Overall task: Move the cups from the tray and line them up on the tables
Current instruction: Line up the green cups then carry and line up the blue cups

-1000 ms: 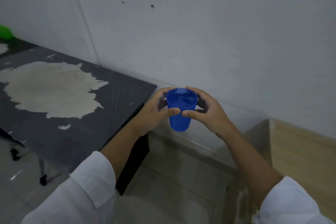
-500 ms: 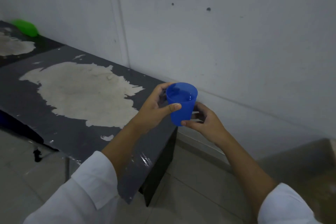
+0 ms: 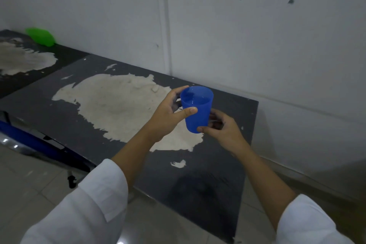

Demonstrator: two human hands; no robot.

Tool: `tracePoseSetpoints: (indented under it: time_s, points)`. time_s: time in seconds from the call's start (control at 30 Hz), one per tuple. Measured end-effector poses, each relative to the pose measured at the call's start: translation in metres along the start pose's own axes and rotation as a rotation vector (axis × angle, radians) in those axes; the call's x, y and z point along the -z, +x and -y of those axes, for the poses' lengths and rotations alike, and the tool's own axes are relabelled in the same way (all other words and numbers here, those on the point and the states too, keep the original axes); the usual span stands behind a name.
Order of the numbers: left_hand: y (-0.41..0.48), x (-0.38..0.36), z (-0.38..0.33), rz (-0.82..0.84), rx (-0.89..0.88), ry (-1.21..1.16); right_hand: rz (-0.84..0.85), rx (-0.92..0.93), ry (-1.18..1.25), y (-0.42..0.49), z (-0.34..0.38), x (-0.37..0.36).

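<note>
Worn dark table (image 3: 227,164) with pale peeled patches runs along a white wall (image 3: 257,35). At frame centre, above it, an upright blue cup (image 3: 198,112) holding liquid is grasped by the left hand (image 3: 168,117) and right hand (image 3: 223,130). A green cup (image 3: 40,36) sits upper left.

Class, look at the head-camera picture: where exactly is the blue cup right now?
The blue cup is just right of centre, held upright between the left hand and right hand, in the air above the right end of the dark table.
</note>
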State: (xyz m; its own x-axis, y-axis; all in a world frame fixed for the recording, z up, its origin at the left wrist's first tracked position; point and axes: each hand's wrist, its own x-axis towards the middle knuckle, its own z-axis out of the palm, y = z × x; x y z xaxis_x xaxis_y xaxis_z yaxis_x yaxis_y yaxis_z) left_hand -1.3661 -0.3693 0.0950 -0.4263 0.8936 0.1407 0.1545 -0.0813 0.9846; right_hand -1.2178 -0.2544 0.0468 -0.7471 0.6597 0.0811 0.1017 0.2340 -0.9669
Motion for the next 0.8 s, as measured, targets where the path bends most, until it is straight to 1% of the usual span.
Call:
tracePoseSetpoints:
  time_s: [0.27, 0.57, 0.8]
  points:
    - [0.047, 0.107, 0.030, -0.014, 0.012, 0.088, 0.040, -0.036, -0.041, 0.089, 0.006, -0.082]
    - [0.120, 0.216, 0.052, 0.003, 0.035, 0.111, 0.064, -0.066, -0.026, 0.198, 0.012, -0.159]
    - [0.176, 0.281, 0.091, -0.049, 0.083, 0.079, 0.044, -0.109, -0.061, 0.281, 0.007, -0.216]
